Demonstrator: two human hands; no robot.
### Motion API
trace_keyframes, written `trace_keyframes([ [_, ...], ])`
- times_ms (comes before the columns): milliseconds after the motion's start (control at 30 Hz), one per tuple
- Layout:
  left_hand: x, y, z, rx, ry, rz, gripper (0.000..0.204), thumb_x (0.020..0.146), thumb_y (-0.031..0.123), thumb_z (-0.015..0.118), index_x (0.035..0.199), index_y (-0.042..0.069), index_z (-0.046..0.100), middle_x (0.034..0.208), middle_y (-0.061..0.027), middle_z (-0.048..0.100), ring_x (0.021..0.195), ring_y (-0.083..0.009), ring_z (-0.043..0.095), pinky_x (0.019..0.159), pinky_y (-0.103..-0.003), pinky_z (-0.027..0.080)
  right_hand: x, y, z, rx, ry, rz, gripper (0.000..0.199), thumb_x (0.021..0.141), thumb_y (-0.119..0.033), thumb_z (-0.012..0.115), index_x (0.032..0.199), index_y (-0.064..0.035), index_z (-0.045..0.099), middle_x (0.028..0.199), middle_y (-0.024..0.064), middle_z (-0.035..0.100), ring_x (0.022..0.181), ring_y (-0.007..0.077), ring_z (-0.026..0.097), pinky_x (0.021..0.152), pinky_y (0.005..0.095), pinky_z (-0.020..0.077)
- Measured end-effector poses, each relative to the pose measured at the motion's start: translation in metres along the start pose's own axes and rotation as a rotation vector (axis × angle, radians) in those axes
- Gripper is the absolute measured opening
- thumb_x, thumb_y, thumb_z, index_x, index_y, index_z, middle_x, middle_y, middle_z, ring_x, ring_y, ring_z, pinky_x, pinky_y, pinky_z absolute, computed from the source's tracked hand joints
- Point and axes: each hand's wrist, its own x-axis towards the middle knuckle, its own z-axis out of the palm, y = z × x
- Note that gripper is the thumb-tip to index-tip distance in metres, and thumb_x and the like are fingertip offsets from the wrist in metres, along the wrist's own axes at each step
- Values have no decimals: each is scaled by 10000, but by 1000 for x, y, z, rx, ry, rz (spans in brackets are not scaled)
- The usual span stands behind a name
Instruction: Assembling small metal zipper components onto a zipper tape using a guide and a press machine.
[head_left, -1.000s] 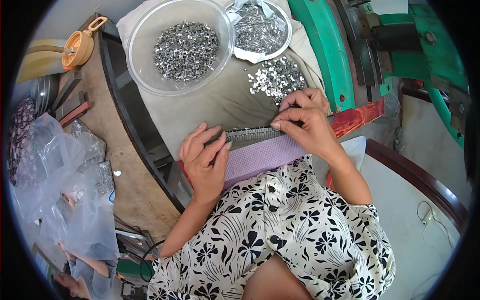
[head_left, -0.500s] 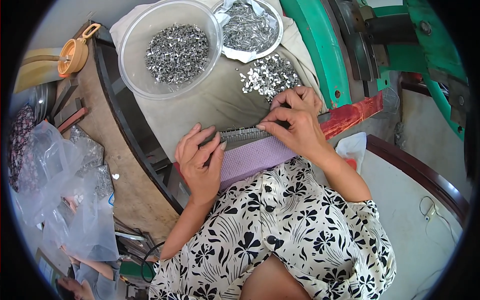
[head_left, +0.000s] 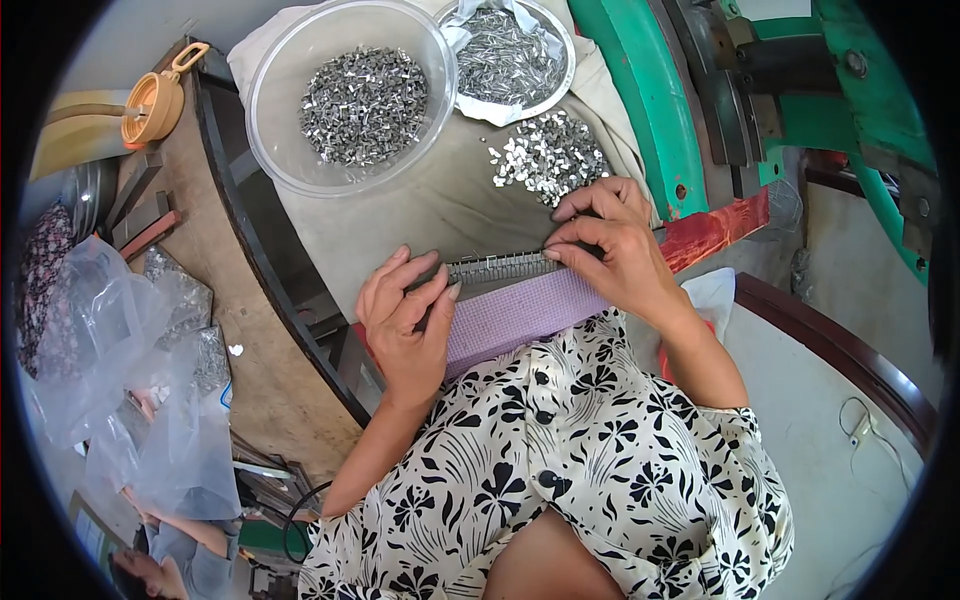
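A narrow dark metal strip [head_left: 500, 268] with a row of small upright metal pieces lies across in front of me, against a purple woven pad [head_left: 520, 312]. My left hand [head_left: 405, 315] is closed at its left end, thumb and fingertips around it. Farther right, my right hand [head_left: 618, 245] has thumb and forefinger pinched together at the row; whatever is between them is too small to make out. Just beyond that hand is a loose heap of small shiny metal pieces [head_left: 548, 155] on the beige cloth [head_left: 420, 222].
A clear plastic tub [head_left: 275, 165] of small metal parts stands behind, beside a lined metal bowl [head_left: 567, 85] of thin metal pins. Green machinery [head_left: 650, 120] rises on the right. Plastic bags [head_left: 170, 440] lie on the left, and a person [head_left: 190, 555] shows at lower left.
My right hand has moved a little to the right along the strip, showing more of the row. My left hand stays at the strip's left end. The whole view has shifted slightly.
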Motion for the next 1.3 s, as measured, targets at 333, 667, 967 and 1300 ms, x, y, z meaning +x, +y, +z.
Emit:
trace_keyframes([
  [333, 1, 9, -3, 20, -15, -27, 184, 762, 63, 790, 943, 75, 761, 1135, -53, 703, 1205, -297, 593, 1029, -411, 359, -6, -4, -12, 3, 128, -51, 137, 740, -73, 788, 874, -90, 768, 1007, 29, 659, 1064, 264, 521, 928, 374, 404],
  [667, 30, 29, -13, 230, -202, -70, 81, 843, 63, 702, 887, 32, 641, 1104, -88, 607, 1120, -313, 535, 956, -421, 368, 0, -9, 4, 69, 147, -40, 118, 745, -85, 792, 860, -78, 761, 1013, 29, 656, 1057, 264, 518, 928, 372, 410],
  [967, 32, 26, -22, 160, -225, -91, 71, 881, 59, 661, 876, -3, 627, 1093, -132, 599, 1089, -331, 514, 961, -406, 397, 28, -25, 21, 47, -35, -103, 147, 736, -189, 818, 856, -126, 761, 1041, -7, 614, 1078, 262, 477, 938, 432, 341],
  [1300, 37, 31, -22, 256, -281, -64, 98, 866, 66, 684, 881, -13, 629, 1083, -152, 559, 1075, -347, 478, 932, -424, 398, 33, -31, 23, 37, -84, -104, 112, 729, -171, 792, 799, -94, 748, 1057, 22, 592, 1122, 291, 455, 986, 459, 315],
])
